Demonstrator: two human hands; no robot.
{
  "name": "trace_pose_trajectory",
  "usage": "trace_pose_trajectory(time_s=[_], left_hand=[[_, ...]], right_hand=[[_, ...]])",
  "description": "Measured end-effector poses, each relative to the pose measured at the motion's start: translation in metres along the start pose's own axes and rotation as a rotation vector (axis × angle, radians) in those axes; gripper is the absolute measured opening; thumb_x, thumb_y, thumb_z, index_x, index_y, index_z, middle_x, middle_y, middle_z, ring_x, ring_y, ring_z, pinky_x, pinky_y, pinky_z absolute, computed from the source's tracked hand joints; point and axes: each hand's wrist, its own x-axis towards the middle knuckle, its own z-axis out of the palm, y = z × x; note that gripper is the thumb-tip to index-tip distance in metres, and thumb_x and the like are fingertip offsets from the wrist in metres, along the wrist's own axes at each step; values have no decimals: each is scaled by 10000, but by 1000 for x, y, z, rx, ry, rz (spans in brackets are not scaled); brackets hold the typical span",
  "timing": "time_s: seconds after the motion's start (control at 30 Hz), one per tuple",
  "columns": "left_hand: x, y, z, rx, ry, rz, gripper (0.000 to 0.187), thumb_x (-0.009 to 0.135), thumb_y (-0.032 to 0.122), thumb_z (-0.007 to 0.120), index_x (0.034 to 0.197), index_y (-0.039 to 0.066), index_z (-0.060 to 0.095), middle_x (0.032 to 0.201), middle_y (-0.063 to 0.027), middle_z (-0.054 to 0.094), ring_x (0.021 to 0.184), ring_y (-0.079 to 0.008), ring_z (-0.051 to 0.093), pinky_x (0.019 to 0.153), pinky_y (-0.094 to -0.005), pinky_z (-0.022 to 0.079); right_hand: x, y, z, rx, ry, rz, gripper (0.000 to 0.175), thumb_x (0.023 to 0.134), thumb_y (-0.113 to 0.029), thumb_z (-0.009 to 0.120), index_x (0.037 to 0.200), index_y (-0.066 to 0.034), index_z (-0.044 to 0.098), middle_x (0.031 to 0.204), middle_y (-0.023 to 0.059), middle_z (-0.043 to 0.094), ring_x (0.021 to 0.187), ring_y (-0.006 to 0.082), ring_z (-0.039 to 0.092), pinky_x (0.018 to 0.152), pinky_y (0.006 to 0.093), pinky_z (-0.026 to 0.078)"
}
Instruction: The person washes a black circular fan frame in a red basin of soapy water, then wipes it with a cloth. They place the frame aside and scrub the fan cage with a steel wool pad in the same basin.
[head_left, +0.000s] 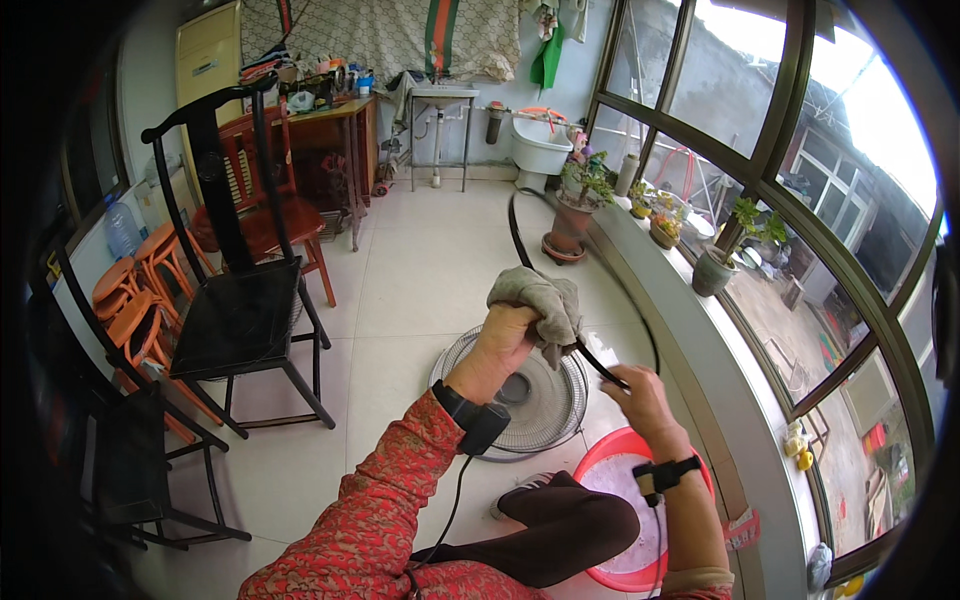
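Observation:
My left hand (504, 341) grips a crumpled grey cloth (536, 296), which is wrapped around a thin black hoop (517, 234). Lower on the same hoop, my right hand (639, 397) pinches the band between thumb and fingers. The hoop stands up in front of me, its far side reaching toward a potted plant. On the floor below my hands lies a round wire fan grille (551, 424) with a grey centre disc. A red plastic basin (592, 452) of sudsy water sits beside my bent leg, under my right forearm.
Potted plants (568, 217) stand at right, one on the floor, others along the window sill (686, 289). Black wooden chairs (236, 322) and stacked orange stools (135, 322) are at left. A sink (444, 93) and white tub (538, 150) stand at the back.

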Motion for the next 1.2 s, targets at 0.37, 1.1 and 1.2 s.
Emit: trace_pose_trajectory(time_s=[0.37,1.1,1.2], left_hand=[[-21,-25,-19,48,79,75,234,784,-104,600,976,26,630,942,-56,650,850,-177,650,776,-330,548],[-6,30,-12,111,-48,131,114,759,6,567,663,9,629,825,-165,648,786,-274,638,739,-372,539],[-4,50,-22,79,98,113,84,759,12,586,693,30,633,841,-153,651,805,-269,644,770,-385,548]], right_hand=[[21,-46,21,504,-75,208,159,921,-101,643,984,41,671,773,85,707,730,129,635,705,286,499],[-50,29,-34,-304,83,29,108,853,-176,682,832,-70,673,759,104,662,790,329,621,755,423,490],[-70,50,-43,-367,60,195,95,854,-168,675,833,-75,676,796,108,668,809,332,621,772,421,490]])
